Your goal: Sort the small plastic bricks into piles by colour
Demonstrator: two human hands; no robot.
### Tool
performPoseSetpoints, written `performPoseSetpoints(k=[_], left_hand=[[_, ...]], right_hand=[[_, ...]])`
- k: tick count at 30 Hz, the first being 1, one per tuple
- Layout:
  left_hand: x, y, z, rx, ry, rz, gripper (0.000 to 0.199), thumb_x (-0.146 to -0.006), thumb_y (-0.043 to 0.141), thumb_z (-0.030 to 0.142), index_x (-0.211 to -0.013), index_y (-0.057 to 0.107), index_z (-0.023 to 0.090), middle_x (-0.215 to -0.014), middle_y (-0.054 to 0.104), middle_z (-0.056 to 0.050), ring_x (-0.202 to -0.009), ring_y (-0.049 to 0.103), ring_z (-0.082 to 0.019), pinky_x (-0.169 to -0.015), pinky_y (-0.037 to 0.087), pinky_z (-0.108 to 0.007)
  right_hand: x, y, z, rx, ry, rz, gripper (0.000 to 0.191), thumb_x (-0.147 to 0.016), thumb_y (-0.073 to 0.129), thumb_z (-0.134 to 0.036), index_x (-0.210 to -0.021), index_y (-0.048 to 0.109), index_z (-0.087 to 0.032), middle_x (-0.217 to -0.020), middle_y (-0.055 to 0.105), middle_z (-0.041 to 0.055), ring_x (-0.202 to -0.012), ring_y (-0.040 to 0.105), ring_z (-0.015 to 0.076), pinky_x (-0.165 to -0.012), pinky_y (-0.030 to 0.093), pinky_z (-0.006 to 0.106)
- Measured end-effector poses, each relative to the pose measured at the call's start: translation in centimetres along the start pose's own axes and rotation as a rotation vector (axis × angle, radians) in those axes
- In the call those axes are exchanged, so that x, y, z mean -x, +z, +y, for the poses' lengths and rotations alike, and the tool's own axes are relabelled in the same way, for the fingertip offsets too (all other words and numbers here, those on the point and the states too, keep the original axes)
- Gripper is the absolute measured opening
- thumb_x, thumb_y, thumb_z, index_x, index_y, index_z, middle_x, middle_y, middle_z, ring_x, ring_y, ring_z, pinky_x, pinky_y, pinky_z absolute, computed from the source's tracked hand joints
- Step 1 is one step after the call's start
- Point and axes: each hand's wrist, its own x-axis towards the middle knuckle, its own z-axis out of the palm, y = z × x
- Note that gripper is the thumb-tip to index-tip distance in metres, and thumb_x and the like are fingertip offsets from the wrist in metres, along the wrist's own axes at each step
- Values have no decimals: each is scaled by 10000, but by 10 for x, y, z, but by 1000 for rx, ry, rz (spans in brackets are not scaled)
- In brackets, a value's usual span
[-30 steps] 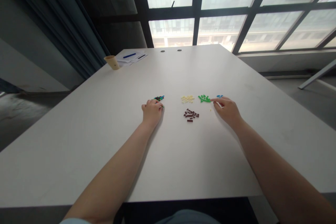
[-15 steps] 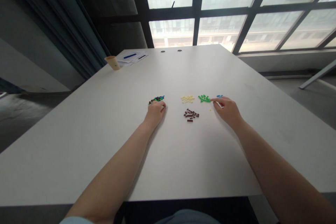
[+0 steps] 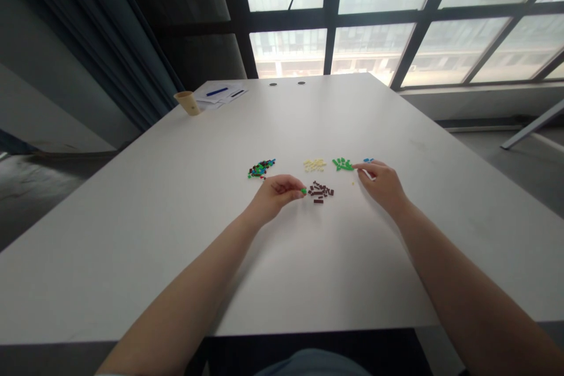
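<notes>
My left hand (image 3: 275, 197) pinches a small green toy brick (image 3: 304, 191) between thumb and fingertips, just left of the pile of dark brown bricks (image 3: 321, 191). Behind that hand lies a mixed pile of green, blue, brown and red bricks (image 3: 261, 169). My right hand (image 3: 382, 183) rests on the table, its index finger stretched to the right edge of the green brick pile (image 3: 342, 164). No brick shows between its fingers. Partly behind it are a few blue bricks (image 3: 368, 160). Pale yellow bricks (image 3: 314, 165) lie left of the green ones.
One tiny yellow piece (image 3: 352, 183) lies alone near my right hand. On the white table (image 3: 282, 282), a tan paper cup (image 3: 188, 104) stands at the far left edge, beside papers (image 3: 214, 100) with a blue pen (image 3: 217, 92). Windows rise beyond the table.
My left hand has moved right from the mixed pile to the brown bricks, carrying a green brick, leaving the mixed pile uncovered. My right hand has stayed in place.
</notes>
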Motion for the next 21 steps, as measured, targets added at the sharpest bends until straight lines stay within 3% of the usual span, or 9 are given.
performPoseSetpoints(k=[7, 15, 18, 21], left_hand=[[6, 7, 3, 105, 15, -31, 272, -601, 752, 259, -618, 509, 139, -831, 691, -52, -743, 621, -120, -724, 473, -270], [6, 7, 0, 249, -80, -84, 325, -561, 773, 301, -737, 535, 166, -654, 665, 9, -616, 600, -93, -639, 445, -234], [3, 7, -4, 155, -144, -54, 306, -575, 751, 321, -730, 542, 159, -708, 666, -15, -637, 598, -103, -605, 427, -226], [0, 4, -12, -171, -128, 46, 202, -661, 667, 313, -738, 565, 157, -759, 656, -38, -675, 589, -121, -600, 426, -234]], right_hand=[[0, 2, 1, 9, 2, -16, 277, -764, 469, -239, -884, 715, -198, -600, 468, -3, -543, 431, 124, -611, 355, 261], [1, 3, 2, 2, -2, -17, 280, -760, 469, -245, -880, 716, -194, -594, 455, -5, -544, 427, 125, -607, 357, 264], [1, 4, 2, 1, -2, -18, 278, -760, 471, -250, -878, 716, -198, -594, 455, -5, -541, 425, 124, -604, 357, 262], [1, 4, 2, -3, -2, -20, 278, -763, 468, -254, -875, 716, -199, -591, 453, -5, -543, 427, 124, -600, 356, 260]])
